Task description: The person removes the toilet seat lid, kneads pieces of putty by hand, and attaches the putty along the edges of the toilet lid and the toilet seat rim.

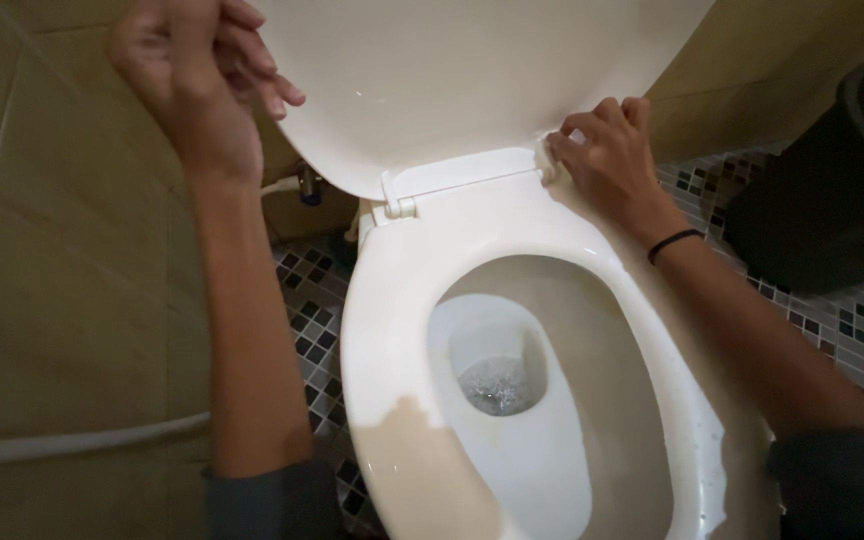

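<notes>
The left hand [202,75] grasps the left edge of the raised white toilet lid [452,80] with curled fingers and holds it upright. The hinge line [462,180] runs from left to right between both hands, at the back of the toilet seat [392,330]. The right hand [607,160] is nearer to it: this hand is clenched, pressing something small and pale against the right hinge end; what it is cannot be told.

No packages, labels, signs or screens show anywhere in this view.
</notes>
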